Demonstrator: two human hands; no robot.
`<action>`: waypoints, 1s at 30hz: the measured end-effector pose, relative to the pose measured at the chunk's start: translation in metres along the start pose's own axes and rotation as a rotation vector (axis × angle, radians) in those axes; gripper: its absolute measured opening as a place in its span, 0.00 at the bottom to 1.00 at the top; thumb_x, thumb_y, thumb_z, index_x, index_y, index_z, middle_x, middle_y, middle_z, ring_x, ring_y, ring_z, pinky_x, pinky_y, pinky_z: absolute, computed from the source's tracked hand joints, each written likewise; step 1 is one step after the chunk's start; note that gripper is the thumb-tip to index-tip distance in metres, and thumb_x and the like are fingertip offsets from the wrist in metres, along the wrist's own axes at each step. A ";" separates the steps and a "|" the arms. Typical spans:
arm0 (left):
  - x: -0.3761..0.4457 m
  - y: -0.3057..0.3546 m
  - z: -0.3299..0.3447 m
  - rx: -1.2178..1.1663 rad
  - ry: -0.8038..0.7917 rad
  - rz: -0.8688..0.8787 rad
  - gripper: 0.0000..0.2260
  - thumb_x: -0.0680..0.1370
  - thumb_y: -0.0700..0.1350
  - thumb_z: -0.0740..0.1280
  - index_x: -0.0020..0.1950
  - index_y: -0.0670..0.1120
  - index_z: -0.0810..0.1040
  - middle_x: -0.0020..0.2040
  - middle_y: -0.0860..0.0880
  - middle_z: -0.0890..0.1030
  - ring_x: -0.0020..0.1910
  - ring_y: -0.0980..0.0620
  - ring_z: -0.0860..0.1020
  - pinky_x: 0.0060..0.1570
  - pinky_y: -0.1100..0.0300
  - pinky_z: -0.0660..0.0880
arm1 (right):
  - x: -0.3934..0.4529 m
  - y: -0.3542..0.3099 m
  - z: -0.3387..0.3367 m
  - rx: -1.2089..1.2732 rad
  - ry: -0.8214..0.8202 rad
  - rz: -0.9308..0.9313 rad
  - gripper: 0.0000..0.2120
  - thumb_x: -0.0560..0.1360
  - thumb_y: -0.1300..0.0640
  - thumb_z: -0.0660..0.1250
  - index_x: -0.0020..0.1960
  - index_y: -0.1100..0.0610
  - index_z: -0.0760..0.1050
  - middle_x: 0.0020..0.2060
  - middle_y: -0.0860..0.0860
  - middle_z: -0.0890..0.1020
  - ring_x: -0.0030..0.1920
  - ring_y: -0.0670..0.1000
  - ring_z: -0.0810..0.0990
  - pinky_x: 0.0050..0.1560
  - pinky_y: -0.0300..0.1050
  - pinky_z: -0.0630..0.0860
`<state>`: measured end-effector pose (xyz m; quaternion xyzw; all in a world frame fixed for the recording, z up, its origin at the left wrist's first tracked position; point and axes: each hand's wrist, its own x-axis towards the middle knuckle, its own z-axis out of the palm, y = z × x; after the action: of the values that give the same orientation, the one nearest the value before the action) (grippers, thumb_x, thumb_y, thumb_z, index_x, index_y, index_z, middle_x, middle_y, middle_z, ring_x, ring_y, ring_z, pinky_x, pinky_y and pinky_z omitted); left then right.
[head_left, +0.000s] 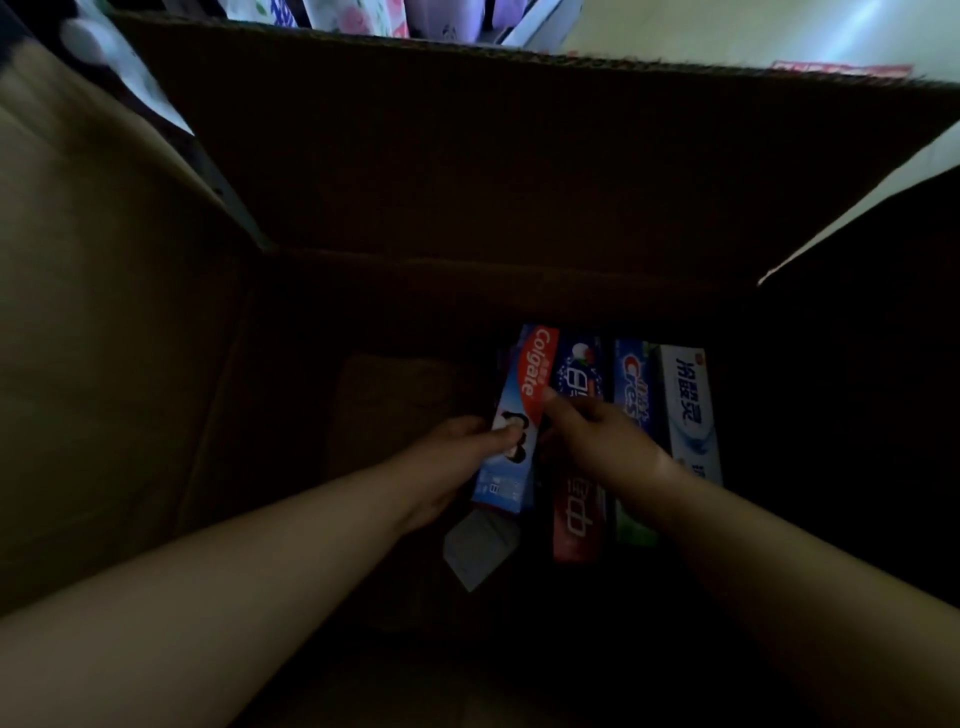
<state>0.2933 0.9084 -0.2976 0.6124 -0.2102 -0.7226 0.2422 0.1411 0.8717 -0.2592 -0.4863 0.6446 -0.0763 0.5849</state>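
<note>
I look down into a big brown cardboard box (467, 182) with its flaps open. It is dark inside, and the card looks rough and dull. At the bottom, long thin toothpaste packs lie side by side, smooth and shiny: a dark blue and red pack (579, 374), a blue Crest pack (634, 379) and a white pack (688, 405) at the right end. The Colgate pack (524, 379) is blue with a red band. It sits at the left of the row, tipped up a little. The left hand (462, 457) is curled round its near left side, thumb on the front. The right hand (597, 436) pinches its right edge at the red band — both hold it.
</note>
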 end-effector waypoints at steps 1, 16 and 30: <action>0.001 -0.001 0.004 0.016 -0.017 0.004 0.19 0.77 0.51 0.67 0.65 0.43 0.74 0.55 0.46 0.82 0.50 0.53 0.81 0.43 0.64 0.78 | 0.000 -0.001 -0.002 -0.013 -0.004 0.002 0.13 0.78 0.42 0.61 0.52 0.50 0.76 0.48 0.50 0.83 0.49 0.50 0.81 0.56 0.49 0.77; 0.045 -0.024 0.025 0.256 0.150 0.086 0.20 0.75 0.41 0.71 0.65 0.42 0.70 0.60 0.43 0.78 0.58 0.46 0.77 0.58 0.59 0.75 | 0.013 0.010 -0.049 0.159 -0.105 0.208 0.13 0.76 0.51 0.67 0.53 0.60 0.78 0.43 0.54 0.85 0.43 0.52 0.84 0.41 0.45 0.79; 0.017 -0.007 -0.032 0.118 0.200 -0.120 0.05 0.76 0.40 0.68 0.49 0.42 0.74 0.40 0.44 0.79 0.35 0.50 0.78 0.27 0.66 0.77 | 0.010 0.006 -0.054 0.203 -0.151 0.203 0.08 0.76 0.54 0.67 0.45 0.59 0.78 0.39 0.54 0.85 0.41 0.52 0.84 0.39 0.44 0.80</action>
<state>0.3219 0.9033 -0.3205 0.7063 -0.1901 -0.6573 0.1816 0.0948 0.8426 -0.2533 -0.3614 0.6335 -0.0450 0.6826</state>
